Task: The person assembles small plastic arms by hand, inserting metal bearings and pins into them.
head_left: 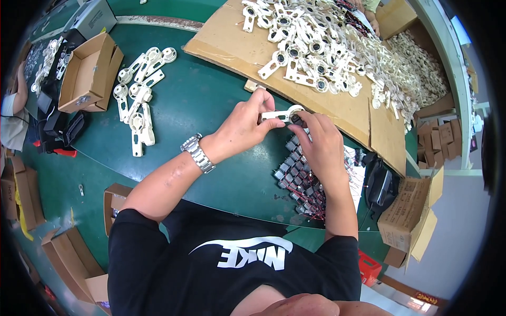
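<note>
One white part [285, 114] in two near-closed fingertip grips: left hand [243, 120], right hand [322, 141].

The green table [182, 113] carries white plastic parts [136, 121], wired grey blocks [293, 169] — and a cardboard sheet [224, 45].

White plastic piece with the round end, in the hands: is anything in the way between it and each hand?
Nothing visible comes between the left hand and the white piece. At the round end, the right hand has a small dark part by its fingertips; whether those also touch the ring is hard to tell.
</note>
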A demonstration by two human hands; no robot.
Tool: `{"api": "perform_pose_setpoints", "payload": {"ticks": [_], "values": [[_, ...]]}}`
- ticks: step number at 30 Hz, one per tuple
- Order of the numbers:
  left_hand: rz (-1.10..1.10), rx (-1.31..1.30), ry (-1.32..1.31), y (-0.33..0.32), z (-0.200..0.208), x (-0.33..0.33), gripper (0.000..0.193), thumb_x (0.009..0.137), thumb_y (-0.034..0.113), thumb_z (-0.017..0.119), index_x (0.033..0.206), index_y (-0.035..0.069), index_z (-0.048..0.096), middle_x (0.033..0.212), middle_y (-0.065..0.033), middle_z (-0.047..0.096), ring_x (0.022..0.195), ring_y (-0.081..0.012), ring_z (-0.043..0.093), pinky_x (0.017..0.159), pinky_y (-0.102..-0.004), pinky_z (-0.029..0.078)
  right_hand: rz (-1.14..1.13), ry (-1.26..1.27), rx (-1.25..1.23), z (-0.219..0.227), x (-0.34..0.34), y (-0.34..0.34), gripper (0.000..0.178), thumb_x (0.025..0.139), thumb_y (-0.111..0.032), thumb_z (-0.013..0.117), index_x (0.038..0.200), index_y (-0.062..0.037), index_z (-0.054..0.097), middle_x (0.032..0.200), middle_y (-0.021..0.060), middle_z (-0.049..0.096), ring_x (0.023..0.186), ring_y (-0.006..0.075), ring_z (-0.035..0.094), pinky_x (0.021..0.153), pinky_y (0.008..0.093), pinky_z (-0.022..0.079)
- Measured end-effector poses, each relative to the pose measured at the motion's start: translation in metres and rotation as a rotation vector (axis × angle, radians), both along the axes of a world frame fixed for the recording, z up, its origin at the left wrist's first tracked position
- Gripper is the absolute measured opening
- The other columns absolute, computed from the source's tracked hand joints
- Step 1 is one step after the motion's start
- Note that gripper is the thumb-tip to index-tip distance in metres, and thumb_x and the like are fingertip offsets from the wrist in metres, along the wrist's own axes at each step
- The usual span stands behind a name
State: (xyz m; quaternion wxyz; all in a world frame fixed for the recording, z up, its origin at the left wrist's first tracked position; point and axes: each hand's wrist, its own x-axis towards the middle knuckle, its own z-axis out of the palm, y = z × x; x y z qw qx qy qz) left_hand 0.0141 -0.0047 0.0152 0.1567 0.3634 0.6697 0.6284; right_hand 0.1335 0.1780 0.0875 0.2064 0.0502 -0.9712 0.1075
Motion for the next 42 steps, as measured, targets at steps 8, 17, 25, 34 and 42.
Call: {"api": "perform_pose_setpoints", "payload": {"ticks": [8,17,25,34,42], "values": [[-0.014,-0.051,0.078,-0.002,-0.002,0.002,0.036,0.100,0.008,0.078,0.114,0.004,0.044,0.085,-0.0127,0.077,0.066,-0.0150,0.065,0.060,-0.0325,0.047,0.027,-0.013,0.030,0.006,0.003,-0.007,0.028,0.088,-0.010,0.081,0.114,-0.0055,0.071,0.096,0.0086,0.065,0.090,0.0312,0.067,0.072,0.0442,0.056],[-0.061,-0.032,0.020,-0.005,0.012,0.002,0.041,0.099,0.010,0.078,0.126,0.004,0.047,0.084,-0.0184,0.077,0.074,-0.0361,0.073,0.067,-0.0425,0.053,0.037,-0.051,0.015,0.007,0.002,-0.005,0.028,0.089,0.001,0.077,0.116,-0.0037,0.070,0.102,0.0133,0.070,0.092,0.0348,0.068,0.077,0.0455,0.057],[-0.122,-0.032,-0.092,-0.004,0.008,0.001,0.041,0.102,0.007,0.075,0.133,0.005,0.048,0.095,-0.0076,0.079,0.070,-0.0094,0.063,0.063,-0.0282,0.049,0.095,-0.009,-0.021,0.002,-0.004,0.012,0.033,0.086,-0.003,0.079,0.118,-0.0102,0.072,0.102,0.0088,0.065,0.093,0.0288,0.067,0.074,0.0398,0.057],[-0.157,0.018,0.004,-0.004,0.007,0.005,0.039,0.102,0.007,0.074,0.133,0.005,0.050,0.097,-0.0104,0.081,0.086,-0.0137,0.075,0.073,-0.0300,0.054,-0.101,-0.530,-0.765,0.003,0.002,0.028,0.040,0.095,-0.008,0.081,0.134,-0.0058,0.073,0.083,0.0055,0.072,0.069,0.0105,0.062,0.066,0.0298,0.053],[-0.152,-0.009,0.013,-0.003,0.008,0.009,0.038,0.100,0.011,0.076,0.128,0.005,0.051,0.088,-0.0159,0.077,0.081,-0.0335,0.077,0.071,-0.0426,0.056,-0.225,-0.530,-0.860,-0.003,-0.001,0.021,0.031,0.098,-0.002,0.074,0.129,-0.0038,0.077,0.077,0.0021,0.070,0.065,0.0062,0.058,0.062,0.0271,0.051]]}}
